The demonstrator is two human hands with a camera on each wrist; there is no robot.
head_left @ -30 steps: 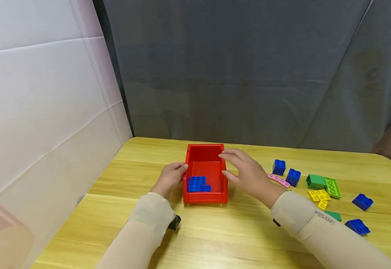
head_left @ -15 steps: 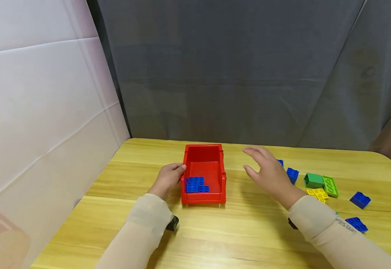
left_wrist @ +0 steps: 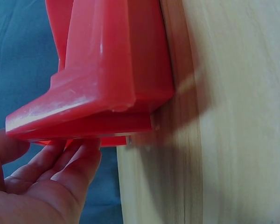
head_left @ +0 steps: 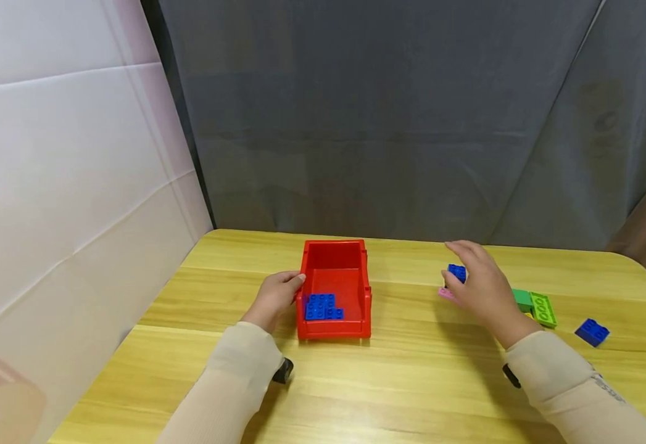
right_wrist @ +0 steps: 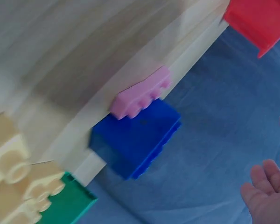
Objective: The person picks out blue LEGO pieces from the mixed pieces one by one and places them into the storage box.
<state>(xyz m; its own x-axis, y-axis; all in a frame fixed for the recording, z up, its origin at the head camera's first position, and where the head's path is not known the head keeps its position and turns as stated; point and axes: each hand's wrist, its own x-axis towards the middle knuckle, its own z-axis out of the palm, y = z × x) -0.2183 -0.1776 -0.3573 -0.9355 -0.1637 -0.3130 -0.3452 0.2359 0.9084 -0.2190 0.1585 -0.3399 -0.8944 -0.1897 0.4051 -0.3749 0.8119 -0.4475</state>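
My left hand [head_left: 275,297] grips the left rim of a red plastic bin [head_left: 336,254], thumb on top. In the left wrist view its fingers [left_wrist: 79,163] tuck under the bin's lip. Joined blue toy bricks [head_left: 320,306] lie in the bin's near left corner. Over the loose bricks, my right hand [head_left: 485,293] hovers with fingers and thumb spread, holding nothing. Just beyond its thumb are a blue brick [head_left: 457,272] and a narrow pink brick [head_left: 447,293], partly hidden. The right wrist view has the pink brick [right_wrist: 141,94] beside a blue brick [right_wrist: 135,135].
Right of the hand lie a green brick [head_left: 522,300], a lime brick [head_left: 543,309] and a blue brick [head_left: 592,332]. Yellow bricks [right_wrist: 18,182] show in the right wrist view. A grey curtain [head_left: 334,123] hangs behind the table, a white cloth [head_left: 62,154] at left.
My right hand has moved right, from the bin's right edge to the loose bricks, its fingers staying spread. My left hand keeps its grip on the bin.
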